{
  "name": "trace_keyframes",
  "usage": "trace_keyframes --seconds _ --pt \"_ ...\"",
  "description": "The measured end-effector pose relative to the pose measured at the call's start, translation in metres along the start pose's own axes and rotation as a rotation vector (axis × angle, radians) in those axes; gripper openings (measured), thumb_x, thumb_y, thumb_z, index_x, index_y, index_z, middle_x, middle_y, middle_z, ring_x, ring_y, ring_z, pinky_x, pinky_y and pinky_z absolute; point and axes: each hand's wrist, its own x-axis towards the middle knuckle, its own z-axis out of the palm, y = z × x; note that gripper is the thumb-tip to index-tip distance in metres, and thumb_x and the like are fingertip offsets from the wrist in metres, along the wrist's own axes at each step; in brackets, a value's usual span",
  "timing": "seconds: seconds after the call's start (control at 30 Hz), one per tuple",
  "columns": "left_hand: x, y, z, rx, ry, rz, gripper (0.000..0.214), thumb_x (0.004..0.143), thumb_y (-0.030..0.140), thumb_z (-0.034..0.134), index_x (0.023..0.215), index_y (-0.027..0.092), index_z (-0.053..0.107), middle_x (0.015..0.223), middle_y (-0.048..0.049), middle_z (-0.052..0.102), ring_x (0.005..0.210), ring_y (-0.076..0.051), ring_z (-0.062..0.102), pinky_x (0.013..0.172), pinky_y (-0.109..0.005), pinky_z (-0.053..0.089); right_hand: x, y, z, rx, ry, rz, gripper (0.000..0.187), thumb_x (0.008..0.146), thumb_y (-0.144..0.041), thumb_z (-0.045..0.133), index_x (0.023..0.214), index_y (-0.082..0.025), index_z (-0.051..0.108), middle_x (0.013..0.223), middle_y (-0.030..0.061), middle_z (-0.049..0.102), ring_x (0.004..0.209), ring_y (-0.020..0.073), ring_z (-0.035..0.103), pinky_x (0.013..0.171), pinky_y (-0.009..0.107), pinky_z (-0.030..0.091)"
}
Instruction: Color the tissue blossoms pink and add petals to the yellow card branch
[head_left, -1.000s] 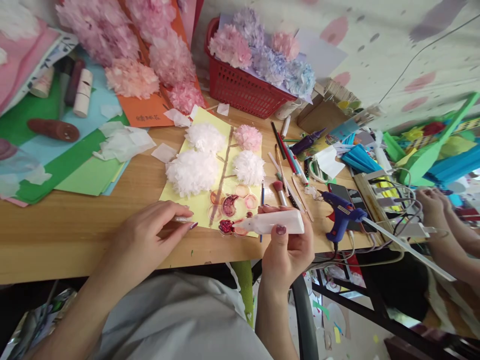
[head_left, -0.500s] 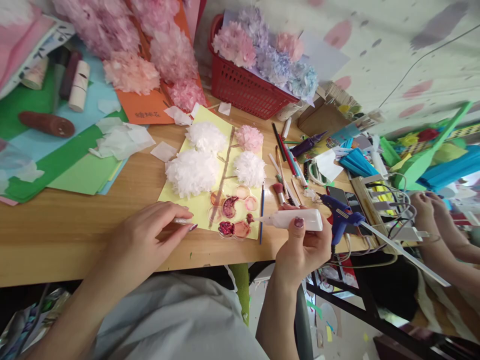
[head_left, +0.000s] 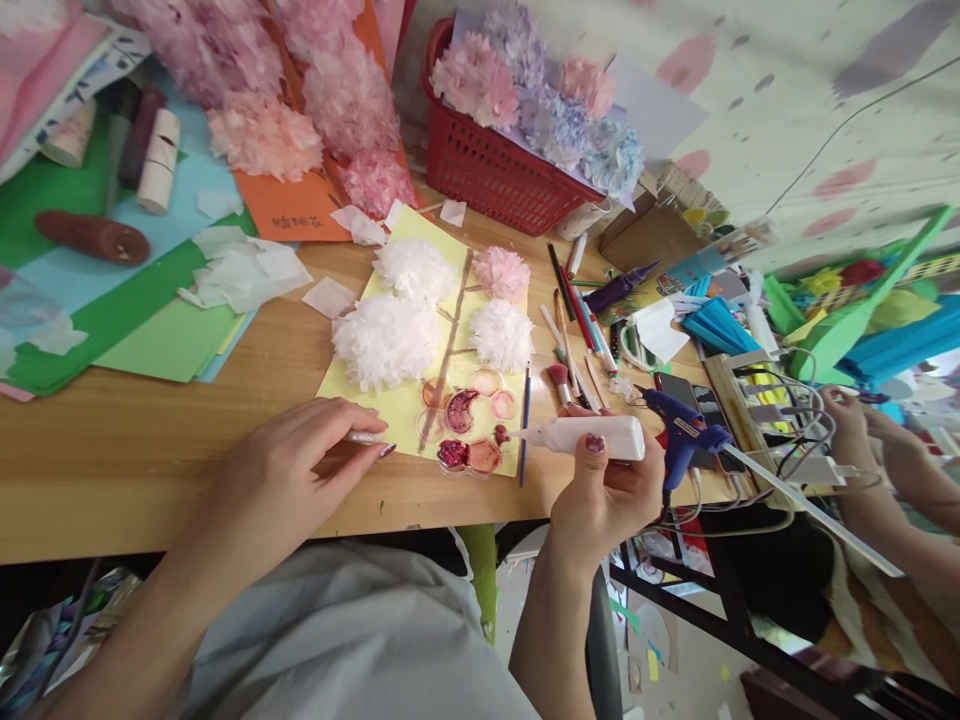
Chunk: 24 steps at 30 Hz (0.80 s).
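Note:
A white squeeze bottle [head_left: 611, 437] lies sideways in my right hand [head_left: 604, 490], fingers wrapped round it. Its narrow nozzle points left, close to a small dark red spot in a clear paint palette [head_left: 472, 420]. Several round wells there hold red, pink and orange paint. The palette rests on a yellow sheet [head_left: 371, 405] with a painted brown branch. White paper puffs [head_left: 386, 340] and a pink puff [head_left: 502, 272] sit on the sheet. At its lower left edge, my left hand [head_left: 315, 450] pinches a small whitish thing [head_left: 364, 437], mostly hidden by the fingers.
A blue paintbrush [head_left: 524, 425] lies beside the sheet. Further right are a blue glue gun [head_left: 682, 435], phones and cables. Behind stands a red basket [head_left: 502, 160] of paper flowers. Coloured paper [head_left: 161, 340] covers the left side. Another person's hands [head_left: 855, 430] show at far right.
The view has shifted slightly. Both hands keep their grips, and the bottle's nozzle stays near the palette. The other person's hands have moved a little.

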Motion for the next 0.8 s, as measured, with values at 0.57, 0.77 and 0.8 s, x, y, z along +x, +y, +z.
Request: trace_keyframes --seconds 0.57,0.77,0.8 --pt "0.000 0.002 -0.002 0.005 -0.041 -0.020 0.002 0.090 0.021 0.058 0.092 0.023 0.058 0.090 0.0020 0.070 0.083 -0.013 0.067 0.074 -0.024 0.051 0.000 -0.001 0.003 0.062 0.017 0.040 0.016 0.083 -0.031 0.069 0.090 -0.017 0.064 0.077 0.0045 0.070 0.072 0.0207 0.070 0.062 0.034 0.057" --pt "0.000 0.001 -0.002 0.016 -0.034 -0.002 0.003 0.090 0.021 0.059 0.092 0.023 0.058 0.089 0.0018 0.070 0.081 -0.013 0.067 0.073 -0.024 0.051 0.003 -0.011 0.000 0.099 0.095 0.079 0.018 0.082 -0.033 0.070 0.092 -0.019 0.064 0.082 0.0047 0.069 0.073 0.0232 0.069 0.066 0.042 0.058" --pt "0.000 0.001 -0.002 0.017 -0.036 0.000 0.003 0.090 0.021 0.059 0.092 0.023 0.058 0.089 0.0017 0.070 0.081 -0.013 0.067 0.073 -0.024 0.051 0.004 -0.013 -0.001 0.125 0.123 0.050 0.019 0.082 -0.034 0.070 0.092 -0.019 0.064 0.083 0.0046 0.069 0.074 0.0234 0.069 0.069 0.044 0.058"
